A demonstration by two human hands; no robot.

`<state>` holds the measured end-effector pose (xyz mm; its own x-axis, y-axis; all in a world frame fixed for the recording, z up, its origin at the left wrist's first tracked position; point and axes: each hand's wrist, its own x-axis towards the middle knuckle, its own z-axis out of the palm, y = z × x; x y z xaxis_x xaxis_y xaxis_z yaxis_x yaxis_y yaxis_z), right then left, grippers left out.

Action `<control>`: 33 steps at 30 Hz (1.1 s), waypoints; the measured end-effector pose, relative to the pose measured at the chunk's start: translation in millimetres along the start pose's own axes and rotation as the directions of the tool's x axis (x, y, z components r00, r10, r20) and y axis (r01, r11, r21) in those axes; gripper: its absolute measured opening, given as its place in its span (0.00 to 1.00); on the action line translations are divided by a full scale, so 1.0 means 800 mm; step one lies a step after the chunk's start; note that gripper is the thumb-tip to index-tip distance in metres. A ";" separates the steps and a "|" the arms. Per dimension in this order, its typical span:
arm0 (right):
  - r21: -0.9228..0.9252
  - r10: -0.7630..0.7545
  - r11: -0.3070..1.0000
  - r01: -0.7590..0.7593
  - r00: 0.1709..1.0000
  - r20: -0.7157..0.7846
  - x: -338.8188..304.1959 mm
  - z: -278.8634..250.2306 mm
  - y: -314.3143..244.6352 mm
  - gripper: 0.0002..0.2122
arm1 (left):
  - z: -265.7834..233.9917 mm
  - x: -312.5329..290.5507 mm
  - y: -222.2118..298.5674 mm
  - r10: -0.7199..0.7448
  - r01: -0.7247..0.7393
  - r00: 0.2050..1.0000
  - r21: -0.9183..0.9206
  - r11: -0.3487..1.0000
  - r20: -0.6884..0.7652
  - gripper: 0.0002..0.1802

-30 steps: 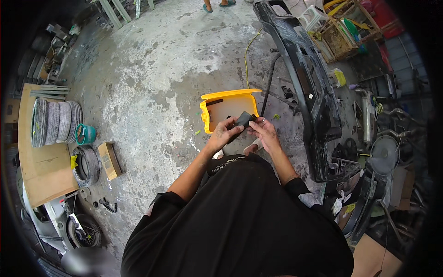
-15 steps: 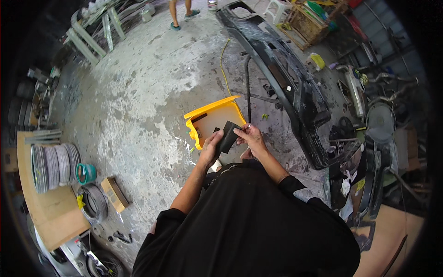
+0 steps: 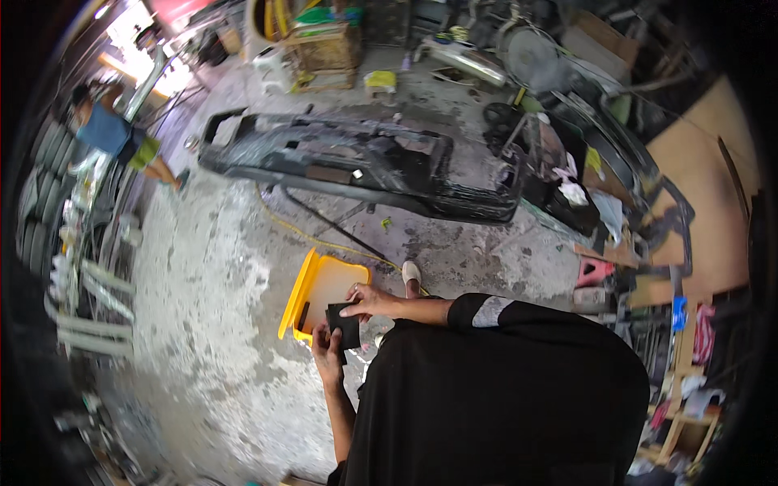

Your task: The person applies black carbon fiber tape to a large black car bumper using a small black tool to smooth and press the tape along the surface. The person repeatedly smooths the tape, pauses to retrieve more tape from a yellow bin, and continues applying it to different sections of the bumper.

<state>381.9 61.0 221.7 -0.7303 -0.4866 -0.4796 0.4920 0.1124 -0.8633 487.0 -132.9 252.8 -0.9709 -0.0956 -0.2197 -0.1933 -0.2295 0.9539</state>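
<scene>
Both hands grip a black sheet of sandpaper (image 3: 348, 328), which looks folded or layered in pieces. My left hand (image 3: 327, 355) pinches its lower left part, thumb on top. My right hand (image 3: 374, 301) closes on its upper right edge. Just beyond the hands, a yellow plastic container (image 3: 292, 293) on the floor holds cloudy, greyish liquid. A dark strip (image 3: 304, 314) lies along its inner left side. Across the view beyond it, a black car bumper (image 3: 324, 188) with greyish smears is held up off the floor.
A yellow hose (image 3: 301, 232) and a dark stand leg (image 3: 340, 225) run between container and bumper. Another person (image 3: 113, 134) is at the far left. A white stool (image 3: 275, 69) and wooden crate (image 3: 326, 55) stand behind the bumper. Car parts and a red stand (image 3: 594, 271) crowd the right.
My view has swung to the right, so the bumper now lies across it. The sandpaper stays in both hands, turned flatter. One shoe now shows beside the container, and the other person shows more fully.
</scene>
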 end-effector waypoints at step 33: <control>0.069 -0.336 0.898 0.435 0.778 -0.532 -0.250 -0.247 0.021 0.21 | 0.331 0.072 -0.007 -0.342 0.379 0.755 0.054 0.924 0.559 0.23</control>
<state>442.3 330.9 272.1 -0.9850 0.0446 -0.1667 0.1569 -0.1700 -0.9729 394.5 119.1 288.5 -0.7460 0.5482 -0.3780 -0.5539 -0.1957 0.8093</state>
